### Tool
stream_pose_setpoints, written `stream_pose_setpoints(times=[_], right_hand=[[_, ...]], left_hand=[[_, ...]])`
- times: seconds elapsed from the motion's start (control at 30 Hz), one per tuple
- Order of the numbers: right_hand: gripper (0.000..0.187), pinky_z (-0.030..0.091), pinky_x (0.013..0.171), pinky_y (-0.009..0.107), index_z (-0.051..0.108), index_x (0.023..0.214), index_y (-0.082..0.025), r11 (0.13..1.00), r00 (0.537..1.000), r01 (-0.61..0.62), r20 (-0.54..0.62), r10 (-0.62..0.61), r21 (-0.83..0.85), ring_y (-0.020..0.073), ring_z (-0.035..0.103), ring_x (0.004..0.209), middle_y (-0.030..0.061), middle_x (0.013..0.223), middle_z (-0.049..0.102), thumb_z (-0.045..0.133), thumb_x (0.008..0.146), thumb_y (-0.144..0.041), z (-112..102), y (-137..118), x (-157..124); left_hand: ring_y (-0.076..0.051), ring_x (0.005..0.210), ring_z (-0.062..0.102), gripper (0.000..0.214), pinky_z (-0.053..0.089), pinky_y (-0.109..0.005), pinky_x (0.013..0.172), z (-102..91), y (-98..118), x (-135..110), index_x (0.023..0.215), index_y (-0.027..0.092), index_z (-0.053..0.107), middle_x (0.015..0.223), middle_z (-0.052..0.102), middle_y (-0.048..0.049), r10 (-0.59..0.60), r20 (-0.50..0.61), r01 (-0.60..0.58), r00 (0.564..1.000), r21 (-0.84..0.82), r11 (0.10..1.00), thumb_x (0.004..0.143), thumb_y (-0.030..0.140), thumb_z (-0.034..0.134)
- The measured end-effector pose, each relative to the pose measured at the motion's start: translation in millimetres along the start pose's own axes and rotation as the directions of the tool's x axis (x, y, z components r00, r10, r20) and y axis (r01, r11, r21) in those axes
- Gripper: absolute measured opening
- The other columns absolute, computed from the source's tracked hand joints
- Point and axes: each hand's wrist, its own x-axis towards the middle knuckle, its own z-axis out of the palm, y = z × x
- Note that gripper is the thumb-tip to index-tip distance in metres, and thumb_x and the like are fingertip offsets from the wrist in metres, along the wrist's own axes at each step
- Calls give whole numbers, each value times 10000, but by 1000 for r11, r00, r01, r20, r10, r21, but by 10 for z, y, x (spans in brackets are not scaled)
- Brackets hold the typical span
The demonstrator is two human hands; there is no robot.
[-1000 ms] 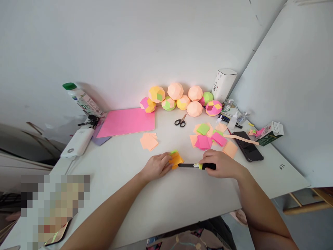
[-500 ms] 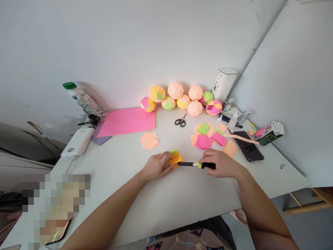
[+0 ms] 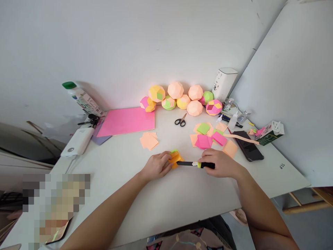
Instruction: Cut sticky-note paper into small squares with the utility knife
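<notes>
My left hand (image 3: pixel 156 166) is closed around a small folded paper piece (image 3: pixel 175 157), orange with a green part, and holds it down on the white table (image 3: pixel 166 201). My right hand (image 3: pixel 218 162) grips a utility knife (image 3: pixel 197 164) with a black and yellow handle. The knife's black blade end points left and touches the orange paper piece.
Paper balls (image 3: pixel 182 99) line the back wall, with black scissors (image 3: pixel 180 121) in front. Loose coloured paper squares (image 3: pixel 208 139) and peach squares (image 3: pixel 148 140) lie around. A pink sheet (image 3: pixel 127 121), power bank (image 3: pixel 77 142), bottle (image 3: pixel 82 99), phone (image 3: pixel 247 146) and carton (image 3: pixel 270 133) sit at the sides.
The knife and my right hand have slid slightly left and up, closer into the orange paper piece. My left hand has stayed in place.
</notes>
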Motion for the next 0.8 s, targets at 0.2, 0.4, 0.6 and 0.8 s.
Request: stream_pose_setpoints(times=[0.2,0.4,0.6,0.8], right_hand=[[372,474,681,296,728,1020,-218,1000,1000,8,2,-8,-14,185,580,807,55,877,635,507,742,-108,14,5,8],[392,476,697,291,729,1031,-223,999,997,-43,60,45,-25,181,589,803,49,890,638,525,724,-90,-9,14,-9],[397,482,717,281,730,1032,-242,1000,996,-21,86,20,16,172,591,806,41,907,641,532,723,-88,-58,9,-45],[375,488,717,292,731,1032,-213,1000,998,19,56,-19,0,180,588,813,56,913,647,531,734,-105,-23,-43,-18]], left_hand=[[-106,595,592,125,440,-231,530,23,-29,0,879,202,491,1041,663,-53,23,-10,-22,1000,38,999,939,243,389],[-113,616,614,231,447,-233,523,69,-66,-5,845,194,507,1006,678,-49,59,-27,-55,998,154,987,986,264,338],[-116,638,628,253,456,-228,528,72,-66,-9,853,190,520,1008,679,-59,38,-6,-36,999,166,986,995,274,328],[-113,610,613,261,445,-233,508,79,-72,-12,840,188,518,1006,681,-51,52,-21,-47,998,180,983,998,292,338]])
